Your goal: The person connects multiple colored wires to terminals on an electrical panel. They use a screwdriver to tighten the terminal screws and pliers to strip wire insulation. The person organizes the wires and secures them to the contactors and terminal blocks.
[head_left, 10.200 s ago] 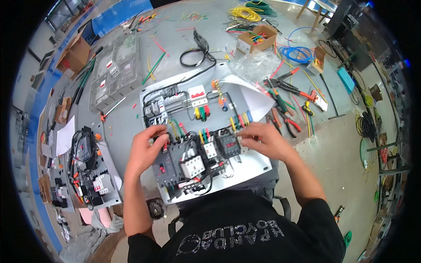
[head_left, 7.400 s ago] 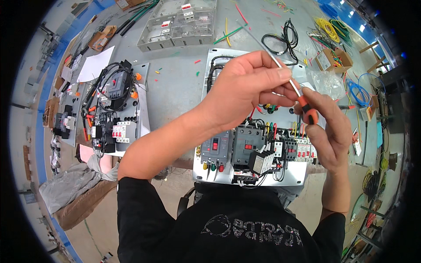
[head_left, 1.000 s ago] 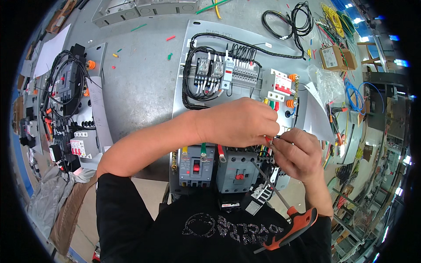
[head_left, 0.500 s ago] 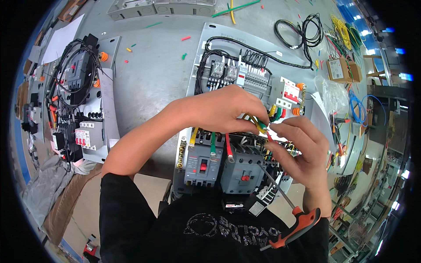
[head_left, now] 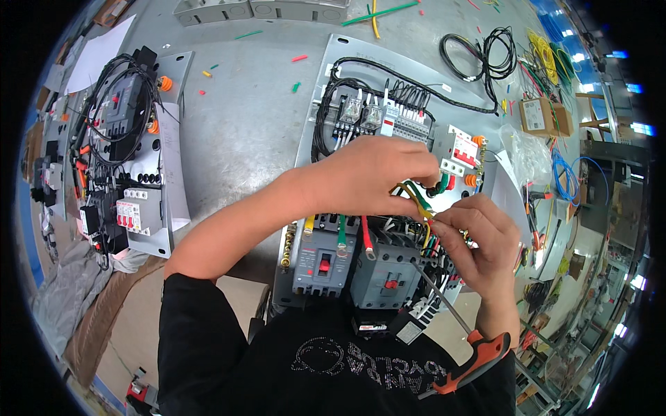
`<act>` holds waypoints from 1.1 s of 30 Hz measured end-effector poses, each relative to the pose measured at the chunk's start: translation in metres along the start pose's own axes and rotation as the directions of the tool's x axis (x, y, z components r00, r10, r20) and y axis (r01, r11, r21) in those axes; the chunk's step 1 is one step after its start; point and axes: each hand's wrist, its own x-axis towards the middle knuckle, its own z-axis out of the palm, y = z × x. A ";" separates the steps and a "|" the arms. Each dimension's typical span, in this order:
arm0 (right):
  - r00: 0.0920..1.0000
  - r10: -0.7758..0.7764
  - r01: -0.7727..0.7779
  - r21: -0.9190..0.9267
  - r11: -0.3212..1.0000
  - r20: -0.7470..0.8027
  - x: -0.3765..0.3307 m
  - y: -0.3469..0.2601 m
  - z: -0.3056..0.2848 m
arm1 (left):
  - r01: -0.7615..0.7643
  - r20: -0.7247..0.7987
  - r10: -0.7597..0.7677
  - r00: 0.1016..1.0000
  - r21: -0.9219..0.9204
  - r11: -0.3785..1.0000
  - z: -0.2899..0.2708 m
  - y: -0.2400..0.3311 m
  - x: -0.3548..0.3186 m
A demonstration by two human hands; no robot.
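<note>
In the head view, a yellow wire (head_left: 421, 203) and a green wire (head_left: 418, 191) are held in the bent thumb and fingers of the left hand (head_left: 378, 173). Just beside, the yellow wire's end is pinched between thumb and forefinger of the right hand (head_left: 480, 239) — a two-handed hold presumably used for steadying the thin wire. Beneath the fingers, a grey mounting plate (head_left: 361, 50) is crowded with wired devices. Nearer the body than the left fingers, yellow, green and red lugged leads (head_left: 341, 239) are hung over a grey circuit breaker (head_left: 322, 267), probably coloured for telling apart. Below the right fingers, a red-and-black screwdriver (head_left: 479, 364) is slanted toward a second breaker (head_left: 385, 277), perhaps for easy reach; its support cannot be made out. Glittering letters are seen on the black shirt (head_left: 277, 340); beyond the right fingers, a cardboard box (head_left: 549, 118) is labelled — too small to read.
</note>
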 end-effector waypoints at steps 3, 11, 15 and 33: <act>1.000 -0.026 0.026 0.004 1.000 0.012 0.001 -0.006 0.002 | 0.010 -0.054 -0.001 0.999 0.180 0.984 -0.002 0.013 -0.011; 0.993 -0.116 0.115 -0.081 0.990 -0.002 0.011 -0.011 0.008 | -0.208 -0.156 0.256 0.954 0.271 0.940 0.000 0.010 -0.024; 0.988 -0.145 0.150 -0.122 0.981 0.043 0.014 -0.013 0.006 | -0.268 -0.148 0.321 0.935 0.294 0.917 0.005 0.003 -0.024; 0.993 -0.103 0.101 0.040 0.994 0.065 0.018 0.001 0.000 | -0.252 -0.221 0.285 0.933 0.167 0.953 0.013 0.004 -0.022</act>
